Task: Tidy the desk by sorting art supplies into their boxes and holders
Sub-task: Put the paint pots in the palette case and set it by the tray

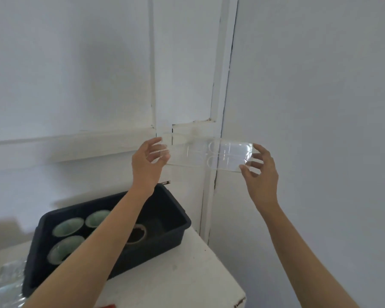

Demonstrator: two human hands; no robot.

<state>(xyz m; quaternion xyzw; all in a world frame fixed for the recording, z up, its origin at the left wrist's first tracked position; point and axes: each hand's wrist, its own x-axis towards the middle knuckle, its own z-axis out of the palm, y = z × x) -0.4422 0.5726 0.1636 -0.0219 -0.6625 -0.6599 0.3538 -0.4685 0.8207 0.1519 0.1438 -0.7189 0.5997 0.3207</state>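
I hold a clear plastic box (pixel 206 155) up in the air in front of the white wall, one hand at each end. My left hand (pixel 148 162) grips its left end with curled fingers. My right hand (pixel 261 167) holds the right end between thumb and fingertips. The box is see-through, with two rounded oval shapes at its right half, and looks empty. Below it, on the white desk (pixel 187 270), stands a black tub (pixel 165 230).
In the black tub lie three pale green bowls (pixel 68 226) and a roll of brown tape (pixel 138 235), partly behind my left forearm. Crinkled clear plastic (pixel 6 283) lies at the desk's left. The desk's right edge drops off near a wall corner.
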